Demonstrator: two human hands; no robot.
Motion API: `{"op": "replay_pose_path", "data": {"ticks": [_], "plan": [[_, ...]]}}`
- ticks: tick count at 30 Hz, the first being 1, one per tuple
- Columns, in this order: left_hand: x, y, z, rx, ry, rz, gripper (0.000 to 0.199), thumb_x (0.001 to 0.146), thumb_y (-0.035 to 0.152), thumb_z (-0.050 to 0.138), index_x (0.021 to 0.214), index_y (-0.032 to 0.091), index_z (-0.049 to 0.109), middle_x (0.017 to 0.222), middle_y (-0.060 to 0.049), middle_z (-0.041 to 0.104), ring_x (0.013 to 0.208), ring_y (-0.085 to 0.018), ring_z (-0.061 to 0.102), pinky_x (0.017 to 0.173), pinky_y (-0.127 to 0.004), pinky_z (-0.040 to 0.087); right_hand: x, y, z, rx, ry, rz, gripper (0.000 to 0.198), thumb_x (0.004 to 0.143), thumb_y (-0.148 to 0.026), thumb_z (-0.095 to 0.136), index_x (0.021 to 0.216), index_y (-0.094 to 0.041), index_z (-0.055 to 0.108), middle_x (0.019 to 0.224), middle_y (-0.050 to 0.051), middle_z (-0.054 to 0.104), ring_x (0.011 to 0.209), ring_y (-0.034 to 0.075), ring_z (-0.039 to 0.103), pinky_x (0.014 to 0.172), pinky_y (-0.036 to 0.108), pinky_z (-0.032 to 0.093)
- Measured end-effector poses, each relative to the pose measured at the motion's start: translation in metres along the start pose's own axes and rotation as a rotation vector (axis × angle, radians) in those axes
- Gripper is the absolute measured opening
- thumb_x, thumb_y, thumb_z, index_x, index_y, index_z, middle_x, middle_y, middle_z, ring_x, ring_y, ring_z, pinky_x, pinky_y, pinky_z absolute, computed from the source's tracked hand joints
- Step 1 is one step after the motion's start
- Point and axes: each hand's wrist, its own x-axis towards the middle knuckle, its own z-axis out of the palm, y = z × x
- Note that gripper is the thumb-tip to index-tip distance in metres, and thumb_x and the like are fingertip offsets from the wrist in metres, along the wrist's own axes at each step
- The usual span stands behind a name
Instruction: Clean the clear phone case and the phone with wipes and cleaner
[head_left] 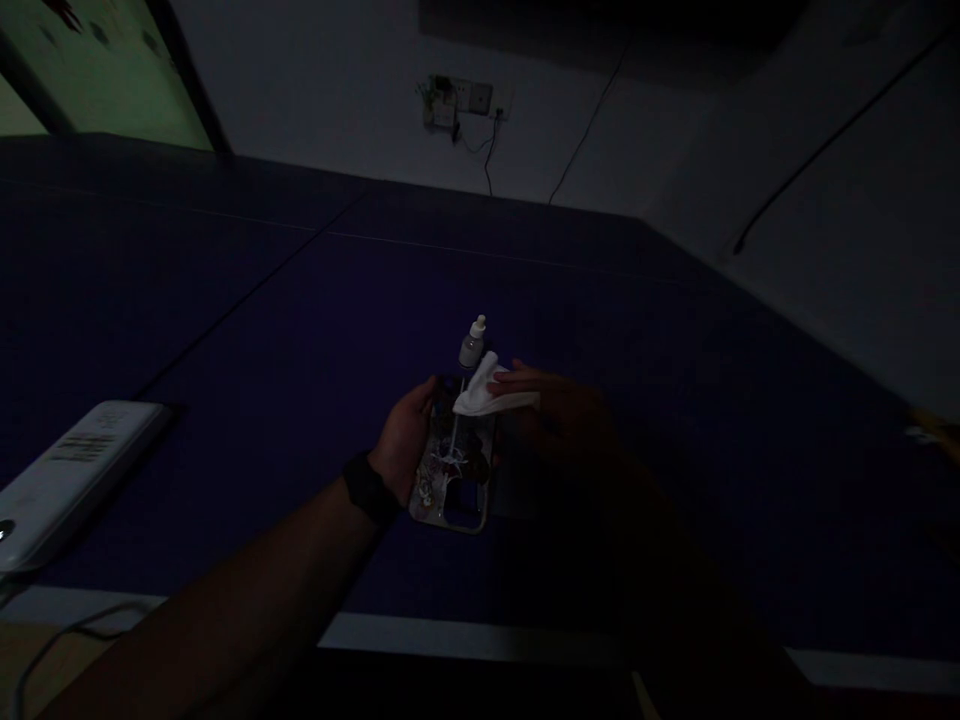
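My left hand [403, 436], with a dark watch on its wrist, grips a patterned phone case [452, 460] by its left edge. The case has a large camera cutout at its near end. In my right hand [551, 400] is a folded white cloth or tissue [486, 392], pinched under the fingers and lying over the far right part of the case. Just beyond the case stands a small dropper bottle [472, 345] with a white cap. Much of my right hand is in deep shadow.
A dark blue table or mat [300, 330] spreads under everything. To the left lies a white power bank-like device [79, 475], with a cable [67, 630] near the front edge. Wall sockets [472, 97] with cords and a white wall stand behind. The room is dim.
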Motion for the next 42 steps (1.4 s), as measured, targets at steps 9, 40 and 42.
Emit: {"op": "replay_pose_path", "data": {"ticks": [9,40,42], "plan": [[-0.002,-0.004,0.003,-0.139,-0.064,0.026,0.065,0.108,0.055,0.030,0.134,0.011,0.069,0.101,-0.018,0.080,0.083,-0.030,0.077,0.080,-0.042,0.061,0.011,-0.024,0.028,-0.067,0.018,0.074,0.043,0.109,-0.025,0.046,0.149,-0.022,0.065,0.151,0.011,0.069,0.145,0.027,0.062,0.126,0.051,0.048],[0.005,-0.008,-0.007,-0.213,-0.061,0.103,0.087,0.106,0.071,0.019,0.156,0.010,0.054,0.105,-0.018,0.080,0.088,-0.030,0.077,0.089,-0.043,0.058,0.011,-0.015,0.022,-0.100,-0.168,-0.026,0.047,0.107,-0.018,0.042,0.151,-0.013,0.060,0.157,0.016,0.062,0.153,0.026,0.053,0.129,0.056,0.043],[0.009,-0.008,-0.011,-0.250,-0.056,0.139,0.083,0.107,0.068,0.022,0.158,0.010,0.052,0.096,-0.014,0.080,0.079,-0.026,0.075,0.082,-0.037,0.058,0.015,-0.020,0.026,-0.092,-0.218,-0.072,0.049,0.106,-0.018,0.041,0.152,-0.014,0.060,0.158,0.013,0.062,0.155,0.024,0.050,0.131,0.052,0.041]]}}
